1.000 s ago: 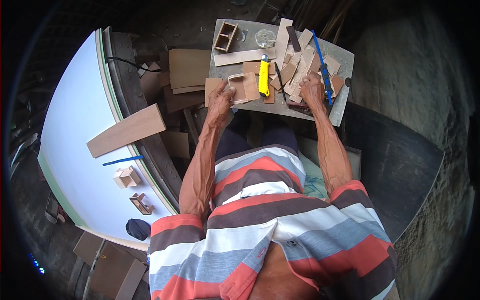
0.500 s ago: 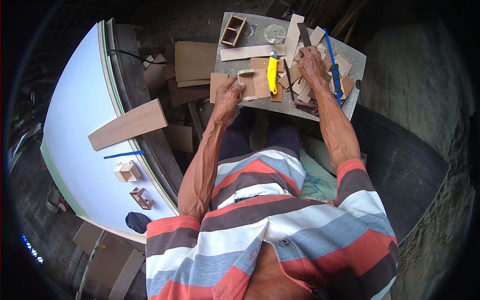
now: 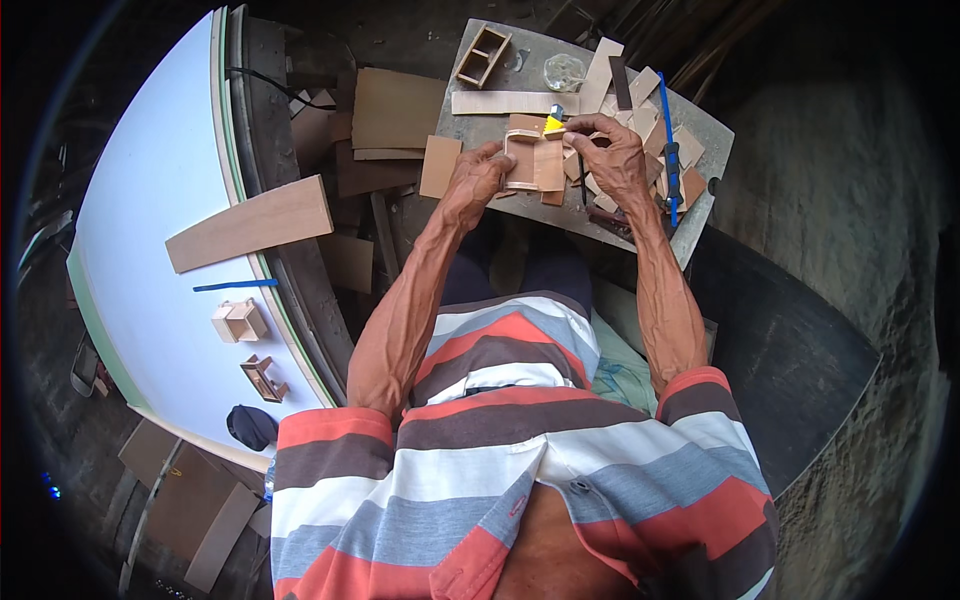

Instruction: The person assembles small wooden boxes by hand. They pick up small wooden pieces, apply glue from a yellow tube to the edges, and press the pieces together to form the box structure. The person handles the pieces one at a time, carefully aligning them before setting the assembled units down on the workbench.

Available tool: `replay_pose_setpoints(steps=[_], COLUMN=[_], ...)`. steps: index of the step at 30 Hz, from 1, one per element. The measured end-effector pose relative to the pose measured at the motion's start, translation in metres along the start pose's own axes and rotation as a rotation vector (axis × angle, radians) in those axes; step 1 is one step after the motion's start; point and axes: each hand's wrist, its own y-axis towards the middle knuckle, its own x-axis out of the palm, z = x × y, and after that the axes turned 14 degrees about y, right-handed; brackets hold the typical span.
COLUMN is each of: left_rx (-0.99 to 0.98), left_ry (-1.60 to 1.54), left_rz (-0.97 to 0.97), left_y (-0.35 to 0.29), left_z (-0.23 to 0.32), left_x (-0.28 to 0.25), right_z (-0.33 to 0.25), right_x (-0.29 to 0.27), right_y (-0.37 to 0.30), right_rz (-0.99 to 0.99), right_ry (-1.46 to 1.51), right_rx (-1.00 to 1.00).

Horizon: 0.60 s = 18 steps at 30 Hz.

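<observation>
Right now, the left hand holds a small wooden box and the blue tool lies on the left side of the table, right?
Not quite: the head view shows the blue tool on the right side of the table. The left hand does hold a small wooden box.

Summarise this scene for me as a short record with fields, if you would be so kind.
Left hand: grips the left side of a small open wooden box
Right hand: fingertips by the yellow cutter; anything pinched is too small to identify
Table: two-compartment wooden frame, clear bag or bowl, wood offcuts, long blue tool
White panel: wide board, dark bundle
</observation>
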Motion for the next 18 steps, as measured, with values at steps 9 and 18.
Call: replay_pose_setpoints(steps=[9,18], left_rx=[0.006,0.008], left_ry=[0.003,0.047], left_rz=[-0.026,-0.034], left_y=[0.001,0.002], left_z=[-0.01,-0.014], left_x=[0.001,-0.003], right_z=[0.003,-0.008], right_x=[-0.001,-0.003], right_y=[-0.002,0.0], right_rz=[-0.088,-0.152], right_ry=[-0.094,-0.104], right_rx=[-0.029,0.035])
